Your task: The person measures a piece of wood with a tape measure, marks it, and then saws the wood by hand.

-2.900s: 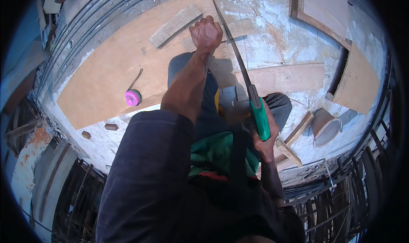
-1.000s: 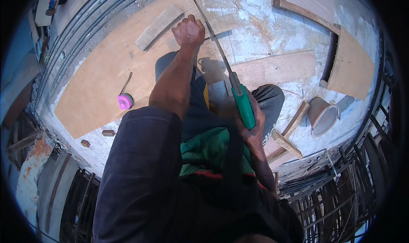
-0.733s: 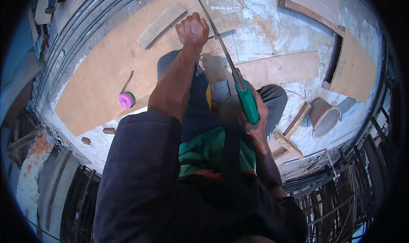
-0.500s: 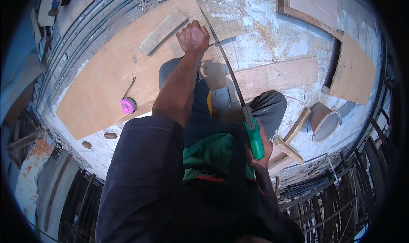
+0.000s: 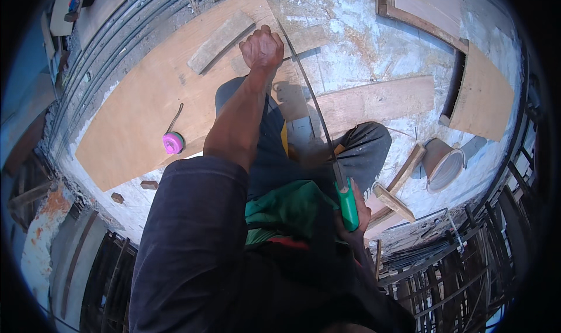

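My right hand (image 5: 361, 211) grips the green handle of a hand saw (image 5: 318, 106). Its long, thin blade slants away up and left, and its far part crosses a narrow wooden board (image 5: 308, 39). My left hand (image 5: 262, 48) is closed in a fist on that board, just left of the blade; its curled fingers hide whatever may be in them. Beneath lies a large curved plywood sheet (image 5: 134, 111). A short, thick wooden plank (image 5: 221, 42) rests on the sheet beside my left hand.
A pink tape measure (image 5: 173, 142) lies on the plywood at left. Right of my knee are a tipped bucket (image 5: 442, 166) and crossed wood pieces (image 5: 394, 201). A flat board (image 5: 380, 99) lies ahead, with a framed panel (image 5: 423, 9) at far right. Rods (image 5: 125, 44) run along far left.
My right hand has drawn the saw back toward my body, its handle now lower. My left fist keeps its place on the board.
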{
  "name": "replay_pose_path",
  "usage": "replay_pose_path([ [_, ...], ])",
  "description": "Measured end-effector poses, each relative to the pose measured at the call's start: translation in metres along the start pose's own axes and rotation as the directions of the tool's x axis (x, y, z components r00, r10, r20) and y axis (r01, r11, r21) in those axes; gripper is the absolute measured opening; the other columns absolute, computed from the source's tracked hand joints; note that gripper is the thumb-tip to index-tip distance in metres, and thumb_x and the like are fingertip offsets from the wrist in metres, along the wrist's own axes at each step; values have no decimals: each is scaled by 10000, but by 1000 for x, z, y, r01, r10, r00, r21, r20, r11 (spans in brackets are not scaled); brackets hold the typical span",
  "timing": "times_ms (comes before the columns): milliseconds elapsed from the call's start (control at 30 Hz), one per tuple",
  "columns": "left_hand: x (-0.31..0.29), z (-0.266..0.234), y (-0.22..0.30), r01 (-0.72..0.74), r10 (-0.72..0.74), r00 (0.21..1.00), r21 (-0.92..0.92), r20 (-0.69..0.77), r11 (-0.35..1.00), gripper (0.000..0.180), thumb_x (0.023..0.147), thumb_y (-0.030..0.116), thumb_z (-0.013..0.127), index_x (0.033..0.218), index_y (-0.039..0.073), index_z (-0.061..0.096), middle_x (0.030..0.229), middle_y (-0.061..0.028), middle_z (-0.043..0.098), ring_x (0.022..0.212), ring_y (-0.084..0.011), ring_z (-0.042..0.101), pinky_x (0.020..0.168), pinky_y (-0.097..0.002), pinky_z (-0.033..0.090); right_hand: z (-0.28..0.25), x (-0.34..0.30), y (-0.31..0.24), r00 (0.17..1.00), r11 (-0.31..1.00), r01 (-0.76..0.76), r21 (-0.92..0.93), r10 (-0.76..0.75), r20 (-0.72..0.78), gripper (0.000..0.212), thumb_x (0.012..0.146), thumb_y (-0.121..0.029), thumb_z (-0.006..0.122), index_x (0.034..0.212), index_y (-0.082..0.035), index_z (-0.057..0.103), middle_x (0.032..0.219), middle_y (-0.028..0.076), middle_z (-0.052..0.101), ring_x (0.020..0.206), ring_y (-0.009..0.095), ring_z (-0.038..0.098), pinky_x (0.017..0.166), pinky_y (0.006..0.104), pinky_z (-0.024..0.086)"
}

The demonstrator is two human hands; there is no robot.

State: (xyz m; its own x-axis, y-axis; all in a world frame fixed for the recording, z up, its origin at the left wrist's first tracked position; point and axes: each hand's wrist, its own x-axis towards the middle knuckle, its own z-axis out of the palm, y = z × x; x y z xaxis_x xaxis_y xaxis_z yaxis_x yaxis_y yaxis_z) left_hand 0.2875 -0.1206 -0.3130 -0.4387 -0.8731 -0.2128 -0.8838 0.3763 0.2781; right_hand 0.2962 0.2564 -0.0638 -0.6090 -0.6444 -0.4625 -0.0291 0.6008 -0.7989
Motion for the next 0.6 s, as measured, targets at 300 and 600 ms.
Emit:
replay_pose_path([
  [300,6,-1,6,-8,6,996,25,94,1000,256,884,254,510,933,67,678,932,-160,730,875,-331,709,835,-471,461,55,130,9,999,993,39,111,-41,17,740,720,-5,630,1447,-10,491,1139,175,701,952,208,696,861,315,529],
  [600,-2,-1,6,-97,97,995,12,28,995,221,891,244,519,895,83,669,906,-153,729,846,-331,712,827,-491,468,38,94,-12,999,976,-46,214,40,32,751,704,18,589,1447,17,477,1300,168,642,1205,203,600,1044,328,428],
])
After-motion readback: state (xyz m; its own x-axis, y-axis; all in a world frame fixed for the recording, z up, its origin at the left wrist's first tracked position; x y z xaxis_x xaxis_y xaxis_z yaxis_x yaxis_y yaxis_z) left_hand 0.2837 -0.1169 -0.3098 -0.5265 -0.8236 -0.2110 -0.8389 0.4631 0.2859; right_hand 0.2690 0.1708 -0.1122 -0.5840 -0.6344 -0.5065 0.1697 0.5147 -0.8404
